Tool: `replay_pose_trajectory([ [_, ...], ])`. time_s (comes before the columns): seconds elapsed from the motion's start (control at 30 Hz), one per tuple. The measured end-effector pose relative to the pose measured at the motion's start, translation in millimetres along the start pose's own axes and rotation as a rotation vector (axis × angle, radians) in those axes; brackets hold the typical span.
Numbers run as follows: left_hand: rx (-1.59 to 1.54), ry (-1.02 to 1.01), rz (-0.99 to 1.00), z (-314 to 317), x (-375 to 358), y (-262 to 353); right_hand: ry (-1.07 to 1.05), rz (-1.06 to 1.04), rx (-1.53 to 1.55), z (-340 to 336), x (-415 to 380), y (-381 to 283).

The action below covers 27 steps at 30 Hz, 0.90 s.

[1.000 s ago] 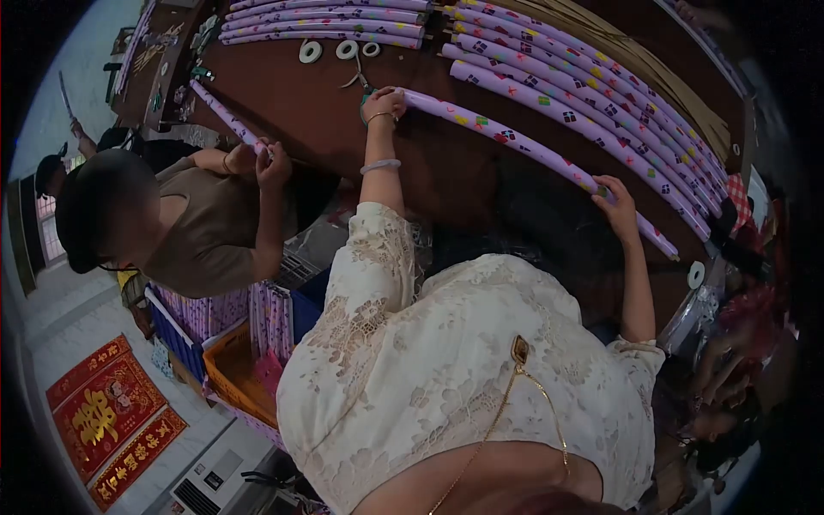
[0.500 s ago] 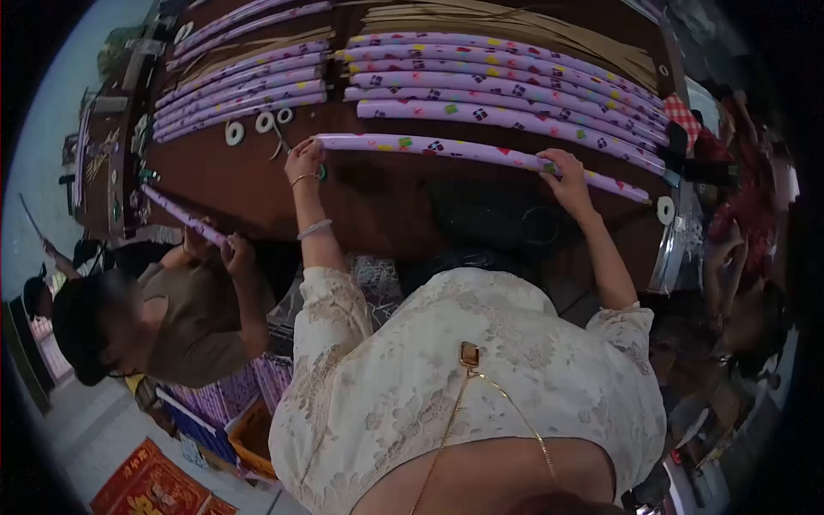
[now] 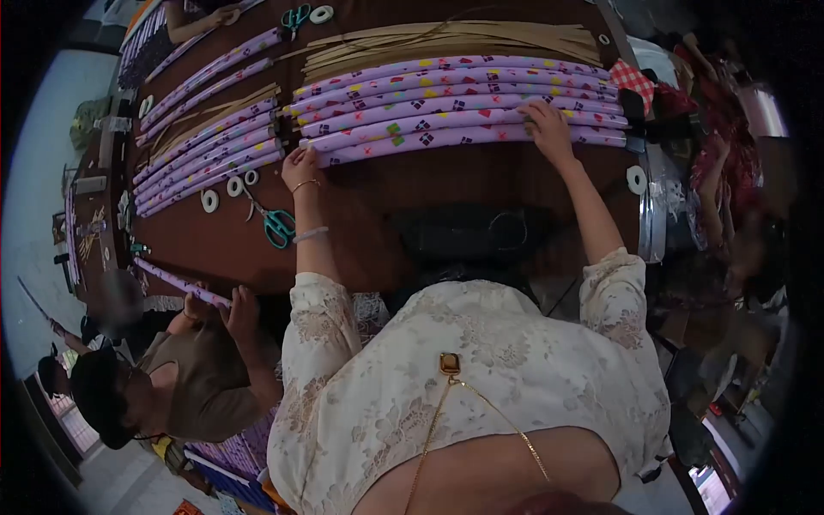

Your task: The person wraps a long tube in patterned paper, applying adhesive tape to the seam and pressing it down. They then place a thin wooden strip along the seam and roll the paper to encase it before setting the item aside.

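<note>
Purple roll (image 3: 446, 121) had joined other rolls (image 3: 481, 88) beside the grip; left hand (image 3: 299, 166) pinched its end, right hand (image 3: 550, 135) spread loosely over it.

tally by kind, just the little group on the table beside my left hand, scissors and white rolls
Scissors: 1
White rolls: 3
Total: 4

Workers share a workshop, its long dark-brown table (image 3: 369, 245) spread with purple patterned tubes (image 3: 463, 118) and teal-handled scissors (image 3: 279, 229).
</note>
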State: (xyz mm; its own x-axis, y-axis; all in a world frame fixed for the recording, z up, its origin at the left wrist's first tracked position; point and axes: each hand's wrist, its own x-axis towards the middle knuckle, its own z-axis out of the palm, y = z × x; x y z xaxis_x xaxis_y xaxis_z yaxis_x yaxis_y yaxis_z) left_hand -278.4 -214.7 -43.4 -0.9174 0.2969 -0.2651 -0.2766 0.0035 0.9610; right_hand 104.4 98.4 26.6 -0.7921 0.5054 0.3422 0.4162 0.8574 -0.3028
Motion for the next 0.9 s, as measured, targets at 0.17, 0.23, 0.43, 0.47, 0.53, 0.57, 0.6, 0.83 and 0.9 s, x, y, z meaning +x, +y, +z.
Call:
replay_pose_trajectory([
  [0.17,-0.125,0.061,0.001,16,-23,57,0.122,-0.094,-0.049,-13,10,-6],
  [0.23,-0.22,-0.094,0.077,15,-10,63,0.172,-0.082,-0.143,-21,17,-12],
  [0.43,0.229,-0.049,0.253,30,23,32,0.083,-0.04,-0.117,15,38,17],
  [0.47,0.382,0.071,0.374,37,10,37,0.091,-0.034,-0.101,16,38,19],
  [0.53,0.637,0.228,0.56,45,-14,46,0.132,-0.027,-0.12,-1,34,1],
  [0.57,0.64,0.224,0.551,47,-28,44,0.177,-0.027,-0.139,-9,27,-8],
  [0.6,0.721,0.081,0.692,50,-46,43,0.17,-0.024,-0.14,-13,14,-12],
  [0.83,1.135,-0.651,1.067,75,-76,15,-0.131,0.018,-0.074,0,-34,1],
  [0.9,1.222,-0.652,1.026,78,-78,17,-0.172,0.026,-0.078,-2,-33,-1],
])
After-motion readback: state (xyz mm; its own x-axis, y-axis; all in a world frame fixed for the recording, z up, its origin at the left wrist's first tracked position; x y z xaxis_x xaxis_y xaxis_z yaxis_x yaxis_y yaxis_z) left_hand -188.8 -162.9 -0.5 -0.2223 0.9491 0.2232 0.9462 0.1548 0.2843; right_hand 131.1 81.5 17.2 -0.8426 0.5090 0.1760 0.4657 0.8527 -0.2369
